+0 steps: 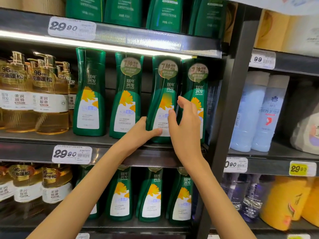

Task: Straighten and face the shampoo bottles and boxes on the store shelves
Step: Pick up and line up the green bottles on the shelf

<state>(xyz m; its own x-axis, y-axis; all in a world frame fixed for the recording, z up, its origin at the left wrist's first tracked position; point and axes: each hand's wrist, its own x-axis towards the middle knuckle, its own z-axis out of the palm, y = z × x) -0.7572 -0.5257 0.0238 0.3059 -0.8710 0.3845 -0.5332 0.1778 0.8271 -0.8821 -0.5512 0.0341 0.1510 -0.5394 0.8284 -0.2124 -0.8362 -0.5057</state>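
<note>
Turning the held bottle [164, 87] square calls for a small twist from both sides, I judge, keeping its base flat on the shelf [120, 152]. Far left of it stand amber pump bottles [43, 100], then a green pair [126, 94], labels forward. The left hand [143, 133] grips its lower left side, thumb across the label. The right hand [186, 125] is half open: thumb on the label, fingers spread by its right edge, not closed round it. Just right, a fourth bottle [198, 80] crowds the turn; beyond it stand a post [229, 118] and blue bottles [255, 109].
</note>
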